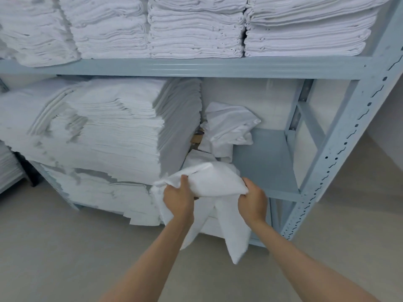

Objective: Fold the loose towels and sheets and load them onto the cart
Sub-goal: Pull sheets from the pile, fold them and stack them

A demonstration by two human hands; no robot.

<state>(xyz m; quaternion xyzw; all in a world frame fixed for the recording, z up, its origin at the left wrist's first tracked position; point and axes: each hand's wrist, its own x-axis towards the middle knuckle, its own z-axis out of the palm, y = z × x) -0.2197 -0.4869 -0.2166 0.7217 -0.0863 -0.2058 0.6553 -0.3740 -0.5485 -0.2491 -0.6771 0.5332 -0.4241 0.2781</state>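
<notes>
A loose white towel (214, 182) is bunched between my two hands in front of the middle shelf, its ends hanging down toward the floor. My left hand (177, 198) grips its left side, and my right hand (253, 200) grips its right side. Behind it, a crumpled white sheet (229, 125) lies loose on the blue-grey shelf board (266, 158). No cart is in view.
A blue-grey metal rack (340, 149) fills the view. Tall stacks of folded white linen (113, 129) sit on the middle shelf at left, with more stacks (196, 29) on the top shelf and folded linen (104, 192) on the bottom shelf. A beige floor lies below.
</notes>
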